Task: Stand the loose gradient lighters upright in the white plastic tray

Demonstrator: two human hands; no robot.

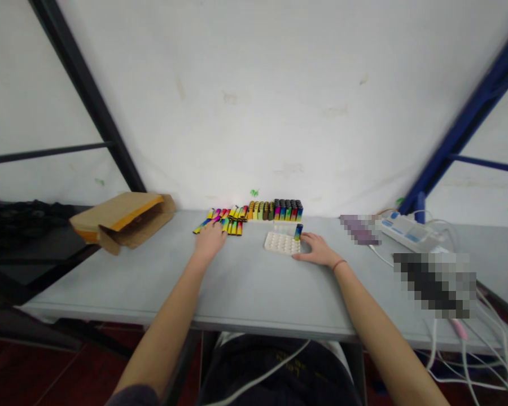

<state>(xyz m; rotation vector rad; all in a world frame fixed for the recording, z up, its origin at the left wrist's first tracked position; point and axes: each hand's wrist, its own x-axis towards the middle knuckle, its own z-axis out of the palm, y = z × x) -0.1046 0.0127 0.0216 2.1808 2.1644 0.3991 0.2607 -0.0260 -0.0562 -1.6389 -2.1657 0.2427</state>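
Note:
My left hand (210,239) reaches over a loose pile of small multicoloured cylinders (236,228) that lie on their sides. Its fingers are stretched out and touch the pile; no cylinder is visibly lifted. At the near right edge of a white tray with round holes (279,242), my right hand (319,249) grips the side, thumb at the front corner and fingers farther back. One blue-and-yellow cylinder (298,232) stands upright at the tray's right end, close to those fingertips. The other visible holes show no cylinders.
Behind the tray stand upright blocks of dark-topped cylinders (288,210) and yellowish cylinders (261,211). An open cardboard box (122,217) lies at the left. A power strip (410,231), cables and two blurred objects occupy the right. A white wall closes the table's back.

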